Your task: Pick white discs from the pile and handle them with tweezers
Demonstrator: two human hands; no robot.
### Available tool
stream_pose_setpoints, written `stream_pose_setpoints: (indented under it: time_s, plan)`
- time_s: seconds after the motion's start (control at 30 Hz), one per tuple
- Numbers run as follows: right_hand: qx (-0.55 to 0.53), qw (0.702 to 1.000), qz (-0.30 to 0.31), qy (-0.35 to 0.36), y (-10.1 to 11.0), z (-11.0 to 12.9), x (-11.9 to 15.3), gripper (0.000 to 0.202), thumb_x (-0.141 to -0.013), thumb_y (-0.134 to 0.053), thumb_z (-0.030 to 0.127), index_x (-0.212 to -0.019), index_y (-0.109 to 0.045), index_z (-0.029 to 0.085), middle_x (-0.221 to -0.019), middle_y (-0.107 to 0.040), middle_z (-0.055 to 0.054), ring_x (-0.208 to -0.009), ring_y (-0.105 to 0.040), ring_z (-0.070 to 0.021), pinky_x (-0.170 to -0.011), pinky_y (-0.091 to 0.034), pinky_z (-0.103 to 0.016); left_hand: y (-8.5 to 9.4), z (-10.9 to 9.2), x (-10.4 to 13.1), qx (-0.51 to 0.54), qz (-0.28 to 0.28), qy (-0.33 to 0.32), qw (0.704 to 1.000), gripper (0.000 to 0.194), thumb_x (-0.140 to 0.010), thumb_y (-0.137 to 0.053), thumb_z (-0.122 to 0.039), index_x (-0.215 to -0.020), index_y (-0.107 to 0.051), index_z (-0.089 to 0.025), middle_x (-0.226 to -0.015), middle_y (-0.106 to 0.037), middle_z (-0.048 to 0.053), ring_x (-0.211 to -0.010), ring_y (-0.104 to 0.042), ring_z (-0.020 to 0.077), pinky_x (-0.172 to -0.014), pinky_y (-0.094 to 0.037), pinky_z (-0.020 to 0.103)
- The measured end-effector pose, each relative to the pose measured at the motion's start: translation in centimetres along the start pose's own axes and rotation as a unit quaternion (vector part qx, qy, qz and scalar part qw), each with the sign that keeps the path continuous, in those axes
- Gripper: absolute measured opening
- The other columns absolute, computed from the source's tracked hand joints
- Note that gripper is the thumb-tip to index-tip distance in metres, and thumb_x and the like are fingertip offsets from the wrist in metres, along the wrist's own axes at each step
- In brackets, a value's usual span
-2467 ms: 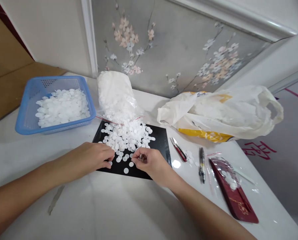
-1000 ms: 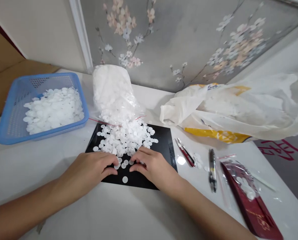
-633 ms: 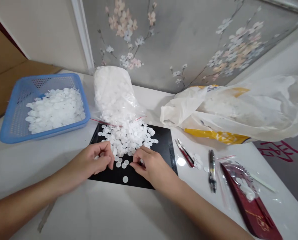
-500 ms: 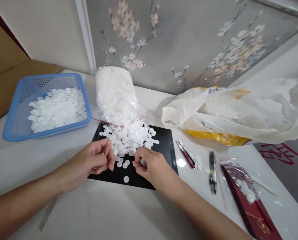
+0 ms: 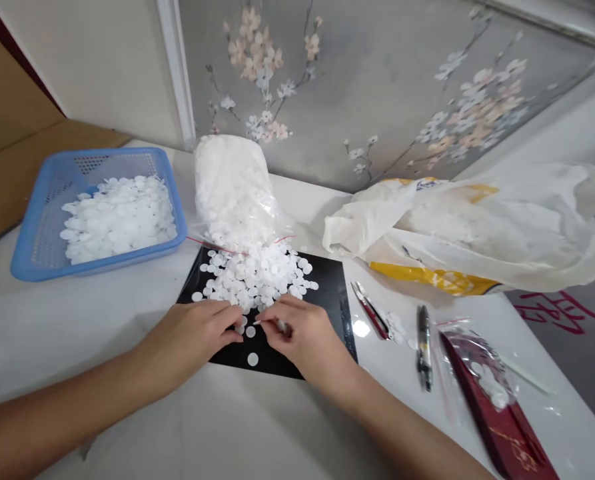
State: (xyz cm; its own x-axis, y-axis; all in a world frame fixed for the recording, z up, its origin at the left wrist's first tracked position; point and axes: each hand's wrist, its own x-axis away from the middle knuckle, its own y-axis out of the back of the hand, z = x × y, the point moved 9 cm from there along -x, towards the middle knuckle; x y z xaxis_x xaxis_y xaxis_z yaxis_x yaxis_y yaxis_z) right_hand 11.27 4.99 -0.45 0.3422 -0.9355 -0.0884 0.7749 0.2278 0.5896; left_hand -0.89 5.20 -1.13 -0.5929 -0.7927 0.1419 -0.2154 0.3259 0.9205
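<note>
Small round white discs lie heaped on a black mat, with a few loose ones nearer its front edge. My left hand is over the mat's left part, palm down, its thumb and fingertips closed around a white disc at the front of the heap. Facing it, my right hand pinches a thin white disc, seen edge-on, between thumb and forefinger. More white shows inside its curled fingers. One single disc lies in front of both hands.
A blue basket holding many discs stands left. Behind the mat, a clear bag spills discs. At right are a white plastic bag, thread snips, a pen and a dark red packet.
My left hand has moved right and turned palm down, its fingertips reaching the discs near my right hand. My right hand stays nearly in place, a disc edge now showing at its fingertips.
</note>
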Motion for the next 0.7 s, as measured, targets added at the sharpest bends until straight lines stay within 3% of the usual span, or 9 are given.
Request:
stream_pose_setpoints:
  time_s: [0.07,0.13,0.23,0.33,0.4,0.5,0.57,0.63,0.7]
  plan:
    - [-0.196,0.973,0.014,-0.124,0.0,-1.7,0.1,0.009,-0.081,-0.060,0.017,-0.081,-0.068,0.018,-0.062,-0.053,0.003,-0.049,-0.043,-0.0083,-0.046,-0.033,-0.021,0.0,-0.4,-0.1,-0.038,-0.014,-0.030,0.999,0.014,-0.093,-0.052,-0.022,-0.080,-0.059,-0.020,-0.075,-0.064,-0.003,-0.066,-0.058,0.0145,-0.057,-0.030,0.025]
    - [-0.381,0.900,0.045,-0.207,-1.0,-2.4,0.5,0.008,-0.080,-0.063,0.027,-0.080,-0.065,0.019,-0.056,-0.047,0.006,-0.045,-0.036,-0.0066,-0.041,-0.023,-0.020,0.1,-0.8,-0.2,-0.057,-0.021,-0.048,0.997,0.018,-0.093,-0.049,-0.021,-0.076,-0.058,-0.020,-0.071,-0.061,-0.002,-0.064,-0.055,0.0151,-0.056,-0.028,0.026]
    - [-0.570,0.787,0.030,-0.234,-1.4,-2.2,0.5,0.006,-0.072,-0.063,0.022,-0.070,-0.058,0.018,-0.058,-0.045,0.006,-0.044,-0.030,-0.0036,-0.042,-0.017,-0.019,0.3,-0.6,-0.2,0.006,-0.008,-0.027,1.000,0.018,-0.090,-0.048,-0.020,-0.074,-0.055,-0.020,-0.068,-0.057,-0.003,-0.061,-0.051,0.0139,-0.056,-0.028,0.025]
    - [-0.636,0.739,0.026,-0.221,-1.5,-1.8,0.1,0.004,-0.064,-0.053,0.018,-0.060,-0.053,0.017,-0.056,-0.046,0.004,-0.043,-0.029,-0.0042,-0.040,-0.016,-0.020,0.8,0.5,-0.2,0.192,0.004,0.044,0.980,0.015,-0.086,-0.051,-0.022,-0.071,-0.051,-0.021,-0.065,-0.055,-0.004,-0.059,-0.048,0.0117,-0.056,-0.032,0.023]
    - [-0.613,0.758,0.037,-0.217,-1.4,-1.9,0.0,0.012,-0.066,-0.050,0.024,-0.056,-0.048,0.018,-0.055,-0.049,0.003,-0.040,-0.029,-0.0049,-0.038,-0.013,-0.021,0.8,1.4,0.0,0.350,0.019,0.098,0.932,0.015,-0.085,-0.053,-0.025,-0.071,-0.049,-0.021,-0.067,-0.059,-0.004,-0.059,-0.046,0.0105,-0.055,-0.032,0.021]
    - [-0.545,0.805,0.050,-0.231,-1.4,-2.5,0.2,0.031,-0.078,-0.053,0.035,-0.054,-0.042,0.020,-0.053,-0.052,0.002,-0.037,-0.025,-0.0045,-0.036,-0.009,-0.022,0.1,2.4,0.3,0.561,0.053,0.167,0.809,0.024,-0.085,-0.055,-0.030,-0.069,-0.041,-0.021,-0.065,-0.058,-0.005,-0.049,-0.033,0.0065,-0.047,-0.025,0.018]
    - [-0.461,0.857,0.073,-0.217,-1.4,-2.5,0.4,0.033,-0.083,-0.058,0.037,-0.058,-0.048,0.019,-0.053,-0.053,0.003,-0.038,-0.029,-0.0051,-0.038,-0.015,-0.021,0.0,2.9,0.4,0.640,0.049,0.193,0.742,0.031,-0.083,-0.059,-0.029,-0.066,-0.035,-0.020,-0.061,-0.053,-0.006,-0.046,-0.026,0.0047,-0.044,-0.019,0.017]
    - [-0.310,0.930,0.104,-0.169,-1.5,-1.9,0.6,0.019,-0.083,-0.066,0.031,-0.069,-0.061,0.018,-0.054,-0.052,0.005,-0.044,-0.035,-0.0066,-0.043,-0.024,-0.021,0.3,3.6,0.3,0.672,0.026,0.208,0.710,0.029,-0.079,-0.063,-0.025,-0.066,-0.037,-0.020,-0.060,-0.051,-0.007,-0.045,-0.026,0.0040,-0.043,-0.017,0.016]
    - [-0.142,0.976,0.130,-0.103,-1.8,-0.9,0.8,0.004,-0.080,-0.072,0.022,-0.080,-0.068,0.021,-0.059,-0.051,0.007,-0.051,-0.041,-0.0079,-0.051,-0.032,-0.021,0.6,4.2,0.3,0.685,0.005,0.221,0.694,0.017,-0.076,-0.064,-0.020,-0.073,-0.048,-0.020,-0.059,-0.049,-0.007,-0.045,-0.028,0.0042,-0.041,-0.018,0.015]
